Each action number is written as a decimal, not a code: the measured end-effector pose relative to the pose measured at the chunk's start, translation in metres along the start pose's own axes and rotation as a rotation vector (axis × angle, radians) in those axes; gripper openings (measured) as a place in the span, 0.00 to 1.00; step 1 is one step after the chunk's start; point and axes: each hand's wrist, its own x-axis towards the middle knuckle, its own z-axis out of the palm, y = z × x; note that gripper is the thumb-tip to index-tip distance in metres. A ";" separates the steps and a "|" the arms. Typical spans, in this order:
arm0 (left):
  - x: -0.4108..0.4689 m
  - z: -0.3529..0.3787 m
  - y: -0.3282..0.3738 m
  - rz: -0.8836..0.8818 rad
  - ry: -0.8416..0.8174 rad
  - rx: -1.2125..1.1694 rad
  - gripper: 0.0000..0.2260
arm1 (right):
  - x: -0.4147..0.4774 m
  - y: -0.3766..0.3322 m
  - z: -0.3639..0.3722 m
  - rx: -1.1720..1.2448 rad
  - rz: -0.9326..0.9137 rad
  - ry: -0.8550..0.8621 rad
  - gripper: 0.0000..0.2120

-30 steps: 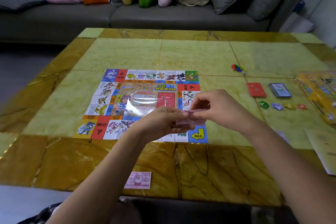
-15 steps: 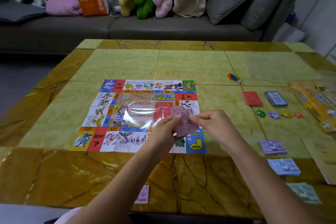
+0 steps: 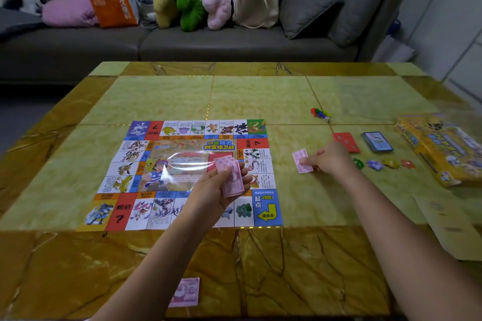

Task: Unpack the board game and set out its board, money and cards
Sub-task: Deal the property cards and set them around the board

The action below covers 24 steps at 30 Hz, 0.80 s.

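Where the left hand [image 3: 216,190] is raised: above the near right part of the board [image 3: 135,164], palm turned up, fingers curled.
Left hand's grip: a fanned stack of pink notes [image 3: 230,177] is held, with the thumb laid across its top and the fingers closed beneath.
Right hand [image 3: 326,161]: stretched out to the right of the board, low over the worktop [image 3: 260,101]; a single pink note [image 3: 302,161] is pinched by its right end between thumb and fingertips.
Single pink note: just beside the board's right edge; whether it is touching the worktop cannot be told.
Board: spread flat on the worktop, with glare seen on its middle.
Red cards [image 3: 347,142]: laid just beyond the right hand, with a dark deck [image 3: 378,141] beside them.
Tokens [image 3: 374,165]: four small coloured pieces set in a row to the right of the right hand.
Game box [image 3: 438,148]: placed at the worktop's right edge.
Loose pink note [image 3: 186,292]: laid at the near edge, partly covered by the left forearm.
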 end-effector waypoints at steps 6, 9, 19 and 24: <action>0.003 -0.004 0.002 -0.014 0.020 0.058 0.11 | 0.002 0.001 -0.002 -0.079 0.034 0.050 0.22; 0.003 -0.004 0.003 -0.022 0.022 0.052 0.10 | 0.000 -0.001 -0.003 -0.151 0.059 0.064 0.24; 0.000 -0.002 0.006 -0.025 0.082 0.034 0.05 | -0.031 -0.027 0.012 0.171 -0.267 0.065 0.11; 0.001 -0.008 0.010 0.027 0.152 -0.023 0.04 | -0.076 -0.065 0.041 0.376 -0.414 -0.258 0.09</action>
